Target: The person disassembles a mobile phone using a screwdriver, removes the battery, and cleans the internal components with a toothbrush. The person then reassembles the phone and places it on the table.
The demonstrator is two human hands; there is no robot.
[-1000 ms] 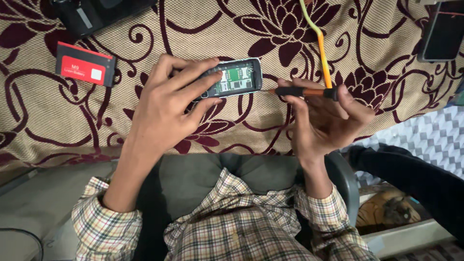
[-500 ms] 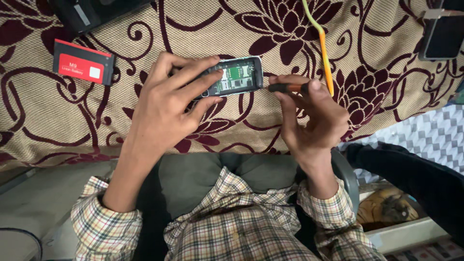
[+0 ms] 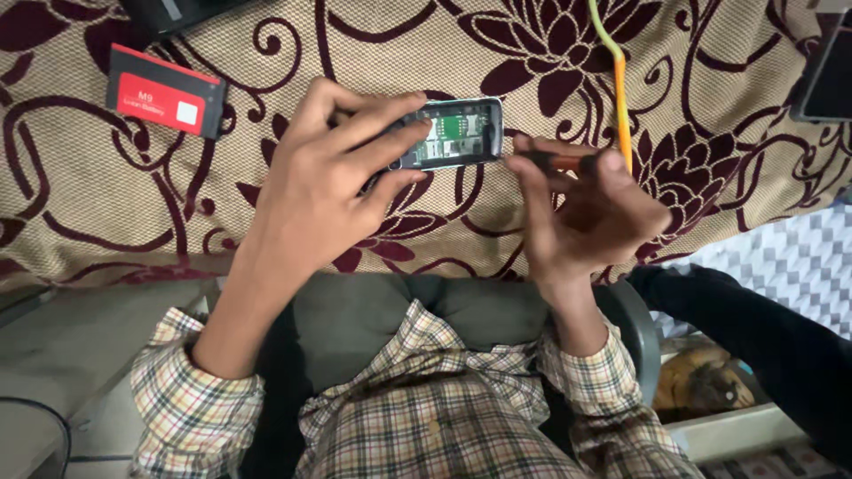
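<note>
A red-and-black battery pack [image 3: 166, 91] lies on the floral cloth [image 3: 106, 204], a dark phone [image 3: 830, 75] at its right edge

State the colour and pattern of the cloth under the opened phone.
The cloth is beige with dark maroon flowers and swirls, seen in the head view.

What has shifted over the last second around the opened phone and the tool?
The right hand has carried the dark-handled tool leftward, from a gap beside the phone until its tip sits at the phone's right edge. The left hand keeps its grip on the opened phone in the same spot. The red and black battery, the orange and green cable and the patterned cloth lie as before.
</note>
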